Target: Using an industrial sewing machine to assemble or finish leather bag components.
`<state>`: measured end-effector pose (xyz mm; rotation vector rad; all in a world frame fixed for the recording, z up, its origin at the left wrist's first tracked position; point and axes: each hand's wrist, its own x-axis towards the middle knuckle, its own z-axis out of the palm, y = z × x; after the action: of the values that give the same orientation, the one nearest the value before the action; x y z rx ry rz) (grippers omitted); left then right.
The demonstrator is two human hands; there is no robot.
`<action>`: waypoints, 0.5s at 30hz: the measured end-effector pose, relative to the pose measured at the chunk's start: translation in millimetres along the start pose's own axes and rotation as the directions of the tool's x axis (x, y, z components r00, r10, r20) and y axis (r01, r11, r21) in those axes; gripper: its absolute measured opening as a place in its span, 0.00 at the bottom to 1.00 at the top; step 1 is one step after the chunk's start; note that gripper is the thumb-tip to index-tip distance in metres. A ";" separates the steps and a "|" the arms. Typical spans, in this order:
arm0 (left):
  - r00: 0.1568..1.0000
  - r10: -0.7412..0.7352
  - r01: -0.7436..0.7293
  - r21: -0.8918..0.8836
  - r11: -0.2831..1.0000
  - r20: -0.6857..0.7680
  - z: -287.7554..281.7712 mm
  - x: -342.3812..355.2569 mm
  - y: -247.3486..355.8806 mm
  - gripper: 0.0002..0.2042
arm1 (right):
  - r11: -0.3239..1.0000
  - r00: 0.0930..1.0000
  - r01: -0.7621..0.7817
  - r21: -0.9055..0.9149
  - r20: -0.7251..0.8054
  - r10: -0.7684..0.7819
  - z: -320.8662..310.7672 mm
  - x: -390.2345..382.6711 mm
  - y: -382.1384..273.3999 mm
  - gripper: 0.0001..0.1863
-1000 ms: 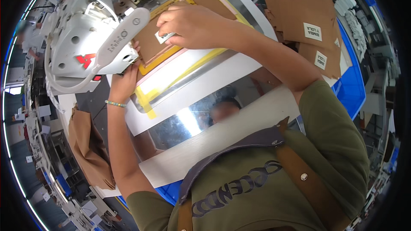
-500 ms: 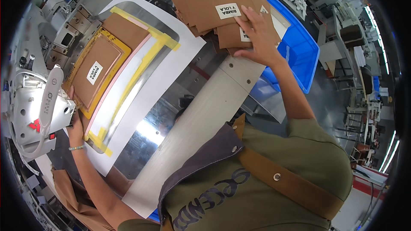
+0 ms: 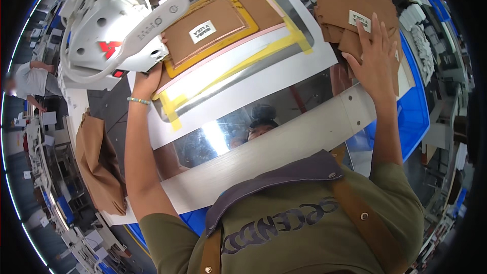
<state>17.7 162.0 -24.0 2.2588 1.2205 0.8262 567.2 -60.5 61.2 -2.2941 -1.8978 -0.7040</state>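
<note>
My right hand (image 3: 373,61) lies open, fingers spread, on a stack of brown fabric pieces (image 3: 332,10) bearing white labels. At the sewing machine head (image 3: 109,35), my left hand (image 3: 146,82) reaches beside the lower left corner of a yellow frame (image 3: 223,49); its fingers are mostly hidden. Inside the frame sits a brown fabric panel (image 3: 228,18) with a white printed label (image 3: 202,32). The frame rests on a transparent template (image 3: 299,20) edged with yellow tape (image 3: 228,66), with more brown fabric under the frame.
White sheeting (image 3: 284,78) and a shiny metal plate (image 3: 203,144) lie on the bench before me. A blue bin (image 3: 413,114) stands at the right. Brown fabric (image 3: 99,165) hangs over the bench at left. Another person (image 3: 38,78) is in the far left background.
The view has swung to the left and the scene has turned in it. My right hand still rests on the stack, my left hand still beside the frame.
</note>
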 end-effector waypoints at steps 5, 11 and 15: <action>0.999 0.012 -0.016 0.067 0.998 0.050 -3.8 -3.8 16.3 0.19 | 0.641 0.828 0.542 0.544 -0.213 -0.519 -32.0 41.3 -87.8 0.28; 0.994 0.097 -0.102 0.096 0.990 0.053 0.6 4.0 32.2 0.18 | 0.225 0.580 0.705 0.672 -0.364 -0.729 26.4 112.8 -237.5 0.18; 0.997 0.069 -0.070 0.004 0.998 0.032 -3.6 6.3 17.7 0.15 | 0.047 0.474 0.683 0.729 -0.393 -0.788 30.9 141.3 -295.5 0.19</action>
<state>28.4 158.6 -8.4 2.3211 1.1370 0.8106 314.1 146.2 23.5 -0.6019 -2.5863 0.3967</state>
